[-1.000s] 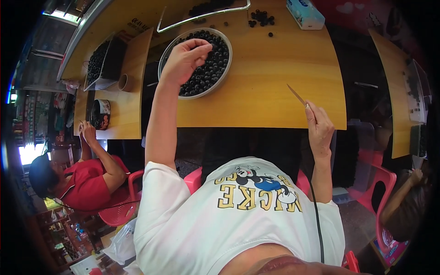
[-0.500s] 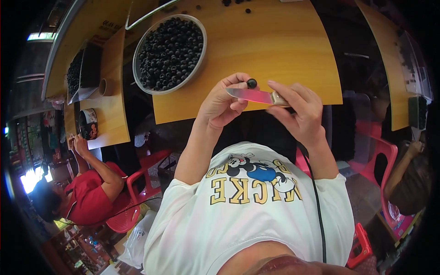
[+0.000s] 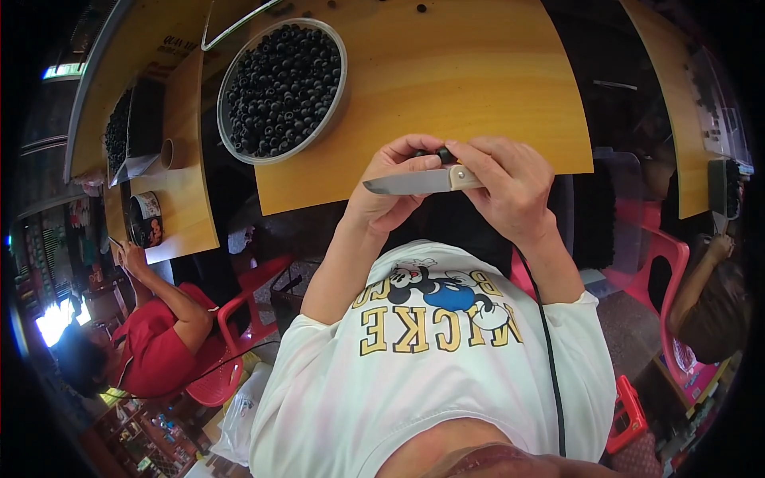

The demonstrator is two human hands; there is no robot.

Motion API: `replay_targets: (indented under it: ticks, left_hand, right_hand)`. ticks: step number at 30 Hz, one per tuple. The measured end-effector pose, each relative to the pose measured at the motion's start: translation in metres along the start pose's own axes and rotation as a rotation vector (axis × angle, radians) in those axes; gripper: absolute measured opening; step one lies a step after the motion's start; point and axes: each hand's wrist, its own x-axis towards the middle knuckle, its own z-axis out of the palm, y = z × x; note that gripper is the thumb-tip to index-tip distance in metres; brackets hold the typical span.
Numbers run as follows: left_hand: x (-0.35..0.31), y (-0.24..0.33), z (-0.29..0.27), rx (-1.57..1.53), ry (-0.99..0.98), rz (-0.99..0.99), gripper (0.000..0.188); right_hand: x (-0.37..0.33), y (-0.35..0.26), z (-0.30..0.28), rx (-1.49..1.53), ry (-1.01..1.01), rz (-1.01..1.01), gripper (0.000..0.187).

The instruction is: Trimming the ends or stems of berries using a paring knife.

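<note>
Person in red [image 3: 167,346] sits at the left, hands near a dark tub [image 3: 146,219]. Next, a bowl [image 3: 341,99] heaped with black balls [image 3: 283,92] stands on the left of the bench [image 3: 462,72]. The left hand [image 3: 390,179] has its fingers almost together, pinching one ball [image 3: 444,154] above the bench's near edge. The knife [image 3: 408,184] points left, its handle gripped by curled fingers of the right hand [image 3: 510,183].

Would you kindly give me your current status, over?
Left grip pinching dark round piece. Right grip holding knife, blade pointing left. Filled bowl stands apart, not in the way.
</note>
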Motion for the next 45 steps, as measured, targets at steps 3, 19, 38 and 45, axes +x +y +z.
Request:
replay_targets:
  ticks: [3,19,38,45]
  left_hand:
    - [0.002,-0.007,-0.002,-0.112,0.067,-0.018,0.016]
    - [0.002,-0.005,-0.011,-0.393,-0.035,-0.131,0.015]
    - [0.001,-0.007,-0.015,-0.374,-0.046,-0.113,0.015]
    - [-0.002,-0.007,-0.022,-0.336,-0.081,-0.106,0.012]
  right_hand:
    - [-0.002,0.002,0.004,0.007,0.059,-0.043,0.035]
    - [-0.011,-0.003,-0.008,-0.046,-0.146,0.032,0.032]
    - [-0.015,0.001,-0.007,-0.036,-0.172,0.054,0.031]
    - [-0.040,0.068,-0.008,-0.378,-0.119,0.321,0.019]
